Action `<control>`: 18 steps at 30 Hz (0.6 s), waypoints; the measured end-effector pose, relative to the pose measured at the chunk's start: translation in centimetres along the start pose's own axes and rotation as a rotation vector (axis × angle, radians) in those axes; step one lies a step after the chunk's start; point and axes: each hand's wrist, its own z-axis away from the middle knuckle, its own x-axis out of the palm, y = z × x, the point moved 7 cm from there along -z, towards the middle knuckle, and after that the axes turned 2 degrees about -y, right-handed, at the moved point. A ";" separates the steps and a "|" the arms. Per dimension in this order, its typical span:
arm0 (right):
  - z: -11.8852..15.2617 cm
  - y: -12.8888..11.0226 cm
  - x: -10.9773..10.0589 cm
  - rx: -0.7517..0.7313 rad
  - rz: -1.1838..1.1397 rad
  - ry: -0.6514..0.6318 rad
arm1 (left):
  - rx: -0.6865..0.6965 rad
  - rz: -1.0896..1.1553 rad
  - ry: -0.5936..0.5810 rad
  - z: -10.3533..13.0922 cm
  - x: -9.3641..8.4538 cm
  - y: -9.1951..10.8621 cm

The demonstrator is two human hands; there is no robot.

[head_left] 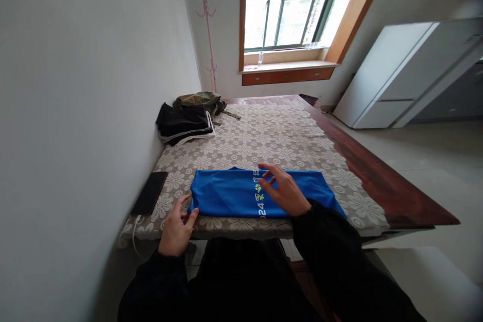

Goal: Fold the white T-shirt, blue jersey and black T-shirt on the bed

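A folded blue T-shirt (222, 193) with white and yellow print lies as a long flat strip near the front edge of the table. At its left end is my left hand (177, 226), thumb and forefinger apart and touching the fabric's edge. My right hand (285, 193) is over the middle of the shirt beside the print, fingers spread and nothing held in them. Whether its fingertips touch the cloth I cannot tell.
A lace tablecloth (245, 136) covers the dark red wooden table (400, 198). To the left lie a phone (150, 192) and a white cable (135, 231). Folded dark clothes (184, 121) and an olive bag (199, 99) sit by the wall. A refrigerator (392, 75) stands at right.
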 end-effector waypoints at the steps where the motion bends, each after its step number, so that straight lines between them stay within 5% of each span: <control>1: -1.3 -1.3 1.5 -0.013 -0.072 -0.053 | -0.005 -0.016 0.017 -0.1 0.0 0.0; 5: -6.3 -4.4 8.1 -0.022 -0.157 -0.260 | 0.005 0.005 0.021 -0.2 0.3 -0.1; 10: -9.7 -3.2 16.3 0.174 -0.180 -0.601 | 0.038 0.299 0.052 0.7 0.8 -0.2; 14: -10.6 -2.0 18.8 0.175 -0.167 -0.552 | -0.007 0.712 0.084 2.0 1.7 -0.4; 18: -10.3 -1.2 19.2 0.120 -0.156 -0.442 | -0.202 1.190 0.137 3.9 2.7 -0.9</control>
